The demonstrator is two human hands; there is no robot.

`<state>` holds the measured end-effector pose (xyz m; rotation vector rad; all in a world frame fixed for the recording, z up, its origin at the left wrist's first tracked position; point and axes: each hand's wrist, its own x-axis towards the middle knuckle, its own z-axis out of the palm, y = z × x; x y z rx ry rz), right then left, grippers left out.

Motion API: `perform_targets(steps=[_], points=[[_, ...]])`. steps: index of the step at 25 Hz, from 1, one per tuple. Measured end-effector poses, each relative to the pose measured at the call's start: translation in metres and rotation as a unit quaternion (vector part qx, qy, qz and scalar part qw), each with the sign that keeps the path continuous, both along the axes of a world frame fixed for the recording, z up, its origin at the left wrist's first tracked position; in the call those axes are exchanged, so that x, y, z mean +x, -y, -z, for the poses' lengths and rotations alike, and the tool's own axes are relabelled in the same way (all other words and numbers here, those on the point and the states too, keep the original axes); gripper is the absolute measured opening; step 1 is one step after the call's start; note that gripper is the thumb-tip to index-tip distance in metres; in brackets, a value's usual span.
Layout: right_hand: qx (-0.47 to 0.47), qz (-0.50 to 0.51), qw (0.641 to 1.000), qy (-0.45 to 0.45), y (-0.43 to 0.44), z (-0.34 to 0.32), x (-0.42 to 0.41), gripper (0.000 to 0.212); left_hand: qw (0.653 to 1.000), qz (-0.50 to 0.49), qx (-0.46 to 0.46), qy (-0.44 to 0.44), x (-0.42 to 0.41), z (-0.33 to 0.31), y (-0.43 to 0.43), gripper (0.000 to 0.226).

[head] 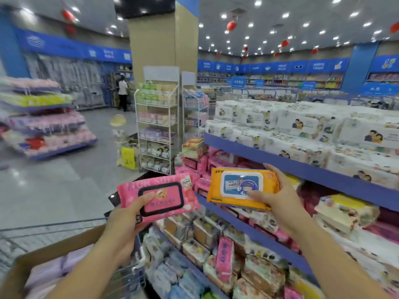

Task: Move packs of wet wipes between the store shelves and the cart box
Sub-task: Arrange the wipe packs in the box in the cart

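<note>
Thumb of left hand [125, 219] presses on top of pink pack [159, 195], fingers curled under it, so the pack is clamped at its near-left corner. Right hand [278, 197] pinches orange pack [218, 190] at its right end, thumb on the front, fingers behind. Both packs are up in the air, side by side but apart, btwn cart box [54, 244] (cardboard, lower left) and stocked blue shelves [302, 169] at right. White wire rack [157, 126] stands farther back w/ small packets.

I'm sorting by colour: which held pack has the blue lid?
The orange pack in the right hand; the left hand holds a pink-lidded pink pack.
</note>
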<state>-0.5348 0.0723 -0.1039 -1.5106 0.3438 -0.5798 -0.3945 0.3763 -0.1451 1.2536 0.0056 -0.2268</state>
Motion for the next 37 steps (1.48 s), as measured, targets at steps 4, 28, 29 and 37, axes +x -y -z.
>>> perform_targets(steps=[4, 28, 29, 37], points=[[0.017, -0.084, 0.996, -0.038, -0.067, 0.034, 0.096, 0.087, 0.996, -0.084, 0.002, -0.024, 0.039, 0.027, -0.094, 0.026], [0.059, -0.251, 0.892, -0.372, -0.379, 0.370, 0.468, 0.071, 0.904, -0.270, 0.160, -0.290, 0.282, 0.298, -0.356, 0.026], [0.073, -0.240, 0.890, -0.381, -0.391, 0.390, 0.477, 0.073, 0.904, -0.261, 0.162, -0.298, 0.297, 0.316, -0.362, 0.025], [0.119, -0.177, 0.858, -0.466, -0.447, 0.526, 0.544, 0.076, 0.893, -0.167, 0.191, -0.371, 0.396, 0.465, -0.421, 0.038]])
